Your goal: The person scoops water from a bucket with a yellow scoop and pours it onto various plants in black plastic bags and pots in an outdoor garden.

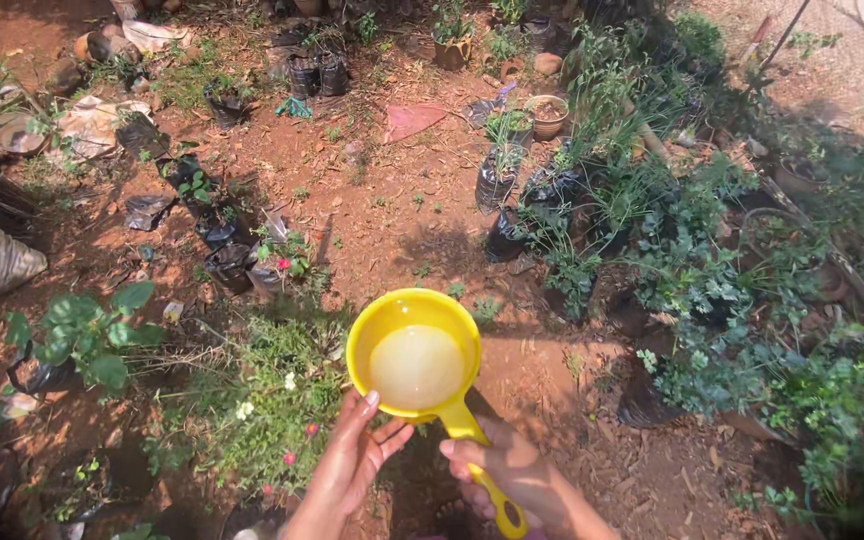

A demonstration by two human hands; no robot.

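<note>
Scoop (415, 355): round yellow plastic, cloudy water | right hand (515, 478) grips handle | left hand (353, 462) steadies rim

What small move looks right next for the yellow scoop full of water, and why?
Probably tip the yellow scoop gently to its left, over the flowering plant. The right hand grips the handle, the left hand steadies the bowl from below, the scoop is held level and full of cloudy water, and that plant sits just beside and below it.
</note>
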